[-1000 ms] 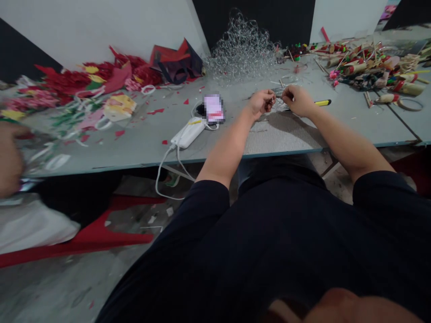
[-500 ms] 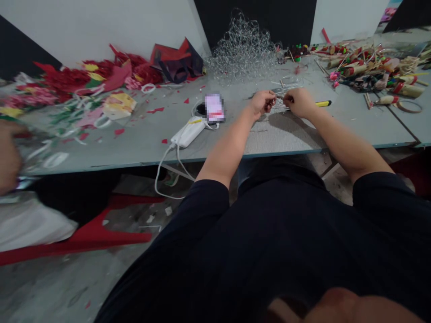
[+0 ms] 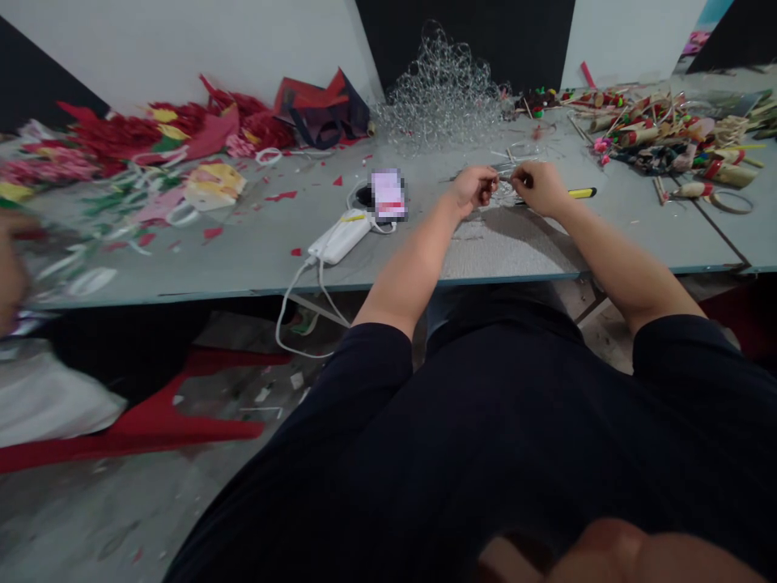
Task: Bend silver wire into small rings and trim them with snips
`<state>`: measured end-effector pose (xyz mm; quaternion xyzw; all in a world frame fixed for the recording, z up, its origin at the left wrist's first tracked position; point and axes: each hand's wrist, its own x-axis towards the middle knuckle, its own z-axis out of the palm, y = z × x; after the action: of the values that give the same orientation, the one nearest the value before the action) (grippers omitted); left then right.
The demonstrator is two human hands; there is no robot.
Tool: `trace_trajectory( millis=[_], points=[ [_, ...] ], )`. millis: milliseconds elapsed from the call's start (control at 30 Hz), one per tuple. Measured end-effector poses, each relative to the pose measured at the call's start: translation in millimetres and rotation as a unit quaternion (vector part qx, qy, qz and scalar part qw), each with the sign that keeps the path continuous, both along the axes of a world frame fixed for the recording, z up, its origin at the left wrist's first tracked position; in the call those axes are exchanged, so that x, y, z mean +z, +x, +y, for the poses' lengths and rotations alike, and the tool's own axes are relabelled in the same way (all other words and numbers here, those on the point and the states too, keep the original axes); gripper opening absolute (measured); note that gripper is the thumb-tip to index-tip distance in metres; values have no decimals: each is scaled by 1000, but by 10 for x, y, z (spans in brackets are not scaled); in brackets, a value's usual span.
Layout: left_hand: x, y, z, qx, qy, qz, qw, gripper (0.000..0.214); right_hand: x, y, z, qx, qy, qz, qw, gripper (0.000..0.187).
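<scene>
My left hand is over the table with its fingers curled in a pinch. Facing it from a short distance, my right hand is pinched too. Thin silver wire shows between the two sets of fingertips; its exact shape is too small to make out. Beside my right wrist lies a cutter with a yellow handle, partly hidden by the hand. Behind my hands rises a big heap of curled silver wire.
Left of my hands lie a phone and a white power bank with cables over the table edge. Artificial flowers and a bag stand farther left. Bamboo pieces are piled right. Another person's arm is at far left.
My right hand's fingertips have drawn slightly apart from my left hand's. The view has shifted a little. The co-worker's arm at far left has moved slightly left.
</scene>
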<state>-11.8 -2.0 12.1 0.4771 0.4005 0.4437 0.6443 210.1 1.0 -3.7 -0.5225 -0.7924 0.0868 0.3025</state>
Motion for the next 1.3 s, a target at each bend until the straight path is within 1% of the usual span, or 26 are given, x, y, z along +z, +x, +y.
trace_trajectory(
  millis=[100,233,367,533,667,767,867,967,1100,1200,1300],
  points=[
    [21,-1,7,-11,-21,-4,1000,37,-19,8,30,-5,14,-10,1000,10],
    [66,-1,-1,-15,-45,0,999,40,-55,18,58,21,56,-14,998,4],
    [46,-21,15,-14,-43,0,999,39,-104,45,105,29,60,-14,998,19],
    [-16,-45,79,-40,-64,0,997,31,-186,82,210,70,69,-21,995,24],
    [18,-33,28,-54,-87,10,995,26,-189,63,222,94,67,8,993,38],
    [80,-25,-73,-50,-90,4,995,26,-122,30,134,86,46,44,994,44],
    [133,-25,-163,-53,-87,-6,995,28,-18,-9,-1,53,0,86,995,35],
    [156,-24,-206,-51,-82,-3,995,30,83,-54,-110,13,-44,123,991,29],
    [136,-25,-187,-47,-71,1,996,24,155,-102,-154,6,-80,153,985,26],
    [85,-28,-127,-48,-67,1,997,25,161,-120,-148,0,-97,169,981,26],
    [30,-27,-63,-50,-56,3,997,27,159,-133,-148,-5,-109,186,976,22]
  ],
)
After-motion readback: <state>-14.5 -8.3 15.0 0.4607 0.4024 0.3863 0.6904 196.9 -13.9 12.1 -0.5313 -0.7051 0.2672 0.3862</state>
